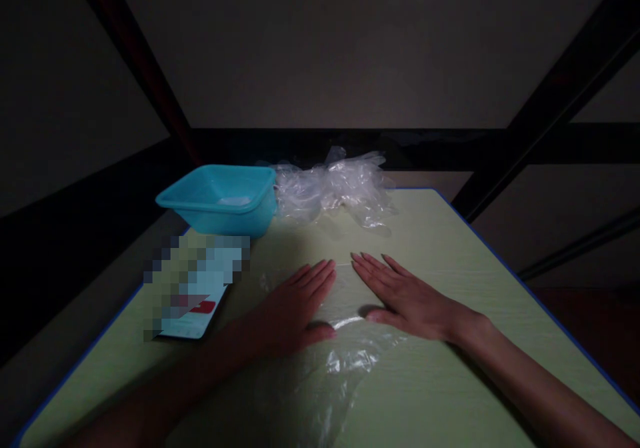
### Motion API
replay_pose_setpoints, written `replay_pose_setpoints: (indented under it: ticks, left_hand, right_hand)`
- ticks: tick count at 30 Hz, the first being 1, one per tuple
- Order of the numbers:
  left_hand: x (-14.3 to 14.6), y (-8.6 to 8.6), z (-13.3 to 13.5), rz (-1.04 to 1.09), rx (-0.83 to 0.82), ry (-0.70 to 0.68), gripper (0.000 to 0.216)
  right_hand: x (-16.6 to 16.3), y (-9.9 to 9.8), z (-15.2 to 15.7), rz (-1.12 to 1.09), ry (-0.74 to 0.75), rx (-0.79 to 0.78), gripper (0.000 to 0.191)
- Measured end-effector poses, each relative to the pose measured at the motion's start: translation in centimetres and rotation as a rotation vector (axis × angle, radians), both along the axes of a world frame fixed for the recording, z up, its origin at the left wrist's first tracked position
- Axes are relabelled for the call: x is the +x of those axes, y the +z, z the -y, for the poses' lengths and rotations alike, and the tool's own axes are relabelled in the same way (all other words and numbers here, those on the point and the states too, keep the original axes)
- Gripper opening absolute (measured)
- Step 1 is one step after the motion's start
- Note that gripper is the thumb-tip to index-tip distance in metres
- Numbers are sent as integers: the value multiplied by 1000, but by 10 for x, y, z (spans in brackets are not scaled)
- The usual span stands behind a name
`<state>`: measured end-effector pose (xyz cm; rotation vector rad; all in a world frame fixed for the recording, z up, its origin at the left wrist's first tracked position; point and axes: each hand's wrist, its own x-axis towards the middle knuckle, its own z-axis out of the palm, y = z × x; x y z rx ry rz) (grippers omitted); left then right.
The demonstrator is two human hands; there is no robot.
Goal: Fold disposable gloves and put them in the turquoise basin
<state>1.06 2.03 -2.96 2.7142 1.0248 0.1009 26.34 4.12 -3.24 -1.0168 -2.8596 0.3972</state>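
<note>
My left hand (295, 308) lies flat on the table, palm down, fingers stretched out and pressed on a thin clear plastic sheet or glove (345, 355) spread in front of me. My right hand (400, 295) lies flat beside it, fingers out, on the same clear plastic. The fingertips of the two hands point toward each other and nearly meet. Neither hand grips anything.
A turquoise plastic tub (220, 198) stands at the far left of the pale green table (450, 248). A crumpled pile of clear plastic gloves (335, 188) lies beside it at the far edge. A flat printed packet (193, 311) lies at the left. Dark frame bars stand behind.
</note>
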Motion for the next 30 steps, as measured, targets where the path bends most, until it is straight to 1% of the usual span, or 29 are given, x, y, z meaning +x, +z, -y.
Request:
replay_pose_setpoints:
  ticks: [5, 10, 12, 15, 18, 20, 26, 30]
  left_hand:
    - [0, 0, -1, 20, 0, -7, 79]
    - [3, 3, -1, -24, -15, 7, 79]
    - [1, 4, -1, -24, 8, 6, 79]
    - [-5, 6, -2, -4, 90, 32, 74]
    - [-10, 9, -3, -36, 161, 83, 63]
    - [-12, 9, -3, -83, 176, 103, 58]
    - [-15, 1, -6, -153, 209, 137, 58]
    - [-21, -3, -12, -152, 259, 159, 57]
  right_hand:
    - [25, -2, -2, 11, -30, 37, 77]
    - [40, 5, -2, 40, -79, -35, 73]
    - [42, 7, -1, 47, -94, -61, 72]
    - [40, 7, -1, 57, -117, -69, 71]
    - [39, 4, -2, 83, -156, -44, 70]
    - [39, 1, -4, 75, -198, -6, 70]
    - [43, -3, -10, 132, -326, 56, 72]
    - [38, 1, -8, 141, -350, 88, 72]
